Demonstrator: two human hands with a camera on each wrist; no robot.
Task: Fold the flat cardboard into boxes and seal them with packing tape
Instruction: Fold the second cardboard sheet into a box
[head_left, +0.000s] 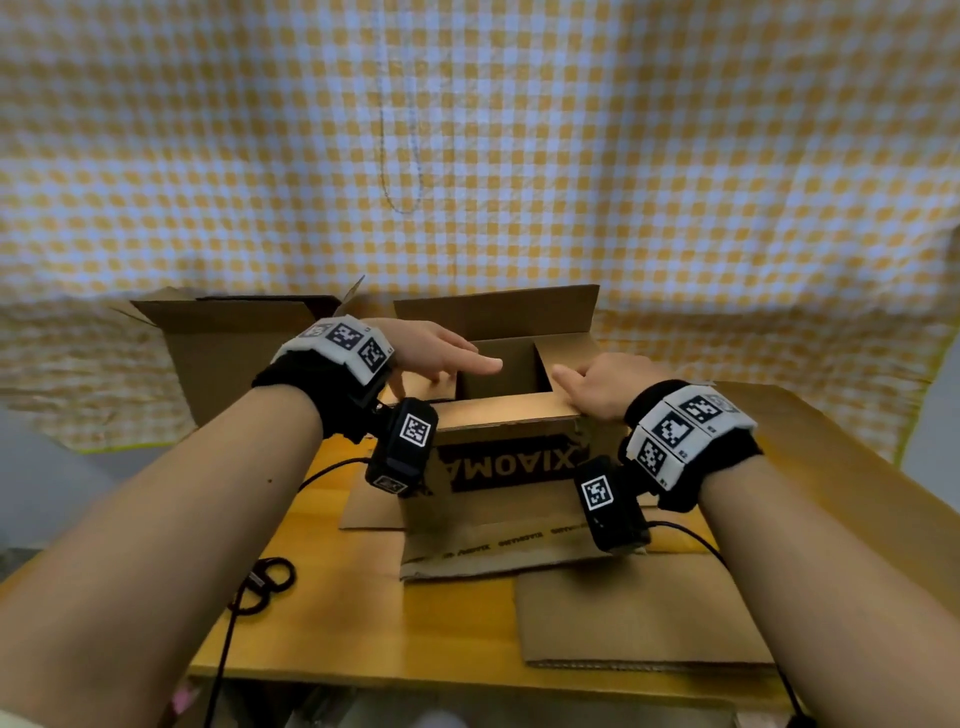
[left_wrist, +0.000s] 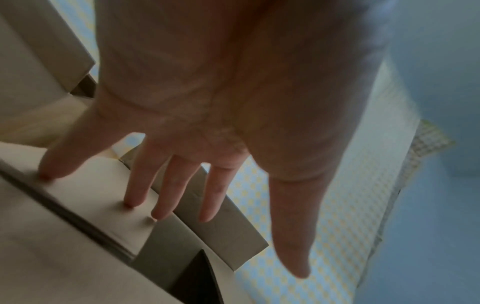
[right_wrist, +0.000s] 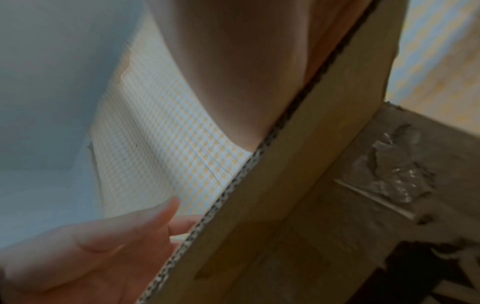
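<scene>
The left hand (head_left: 431, 353) lies with straight, spread fingers pressing down the left flap of the brown printed cardboard box (head_left: 498, 467); the left wrist view shows fingertips (left_wrist: 130, 202) touching that flap. The right hand (head_left: 608, 387) rests on the near flap's right end, forefinger out, but whether its other fingers curl round the edge I cannot tell. The box stands open-topped at the middle of the yellow wooden table (head_left: 322, 597), toward its far edge. The likely trouble is that the flaps spring back up or overlap in the wrong order once pressure eases, since no tape is in sight. A second open brown box (head_left: 234, 353) stands just beside it at the far left; flat cardboard sheets (head_left: 639, 618) lie near the front edge, with a black cable (head_left: 260, 582) at the left.
</scene>
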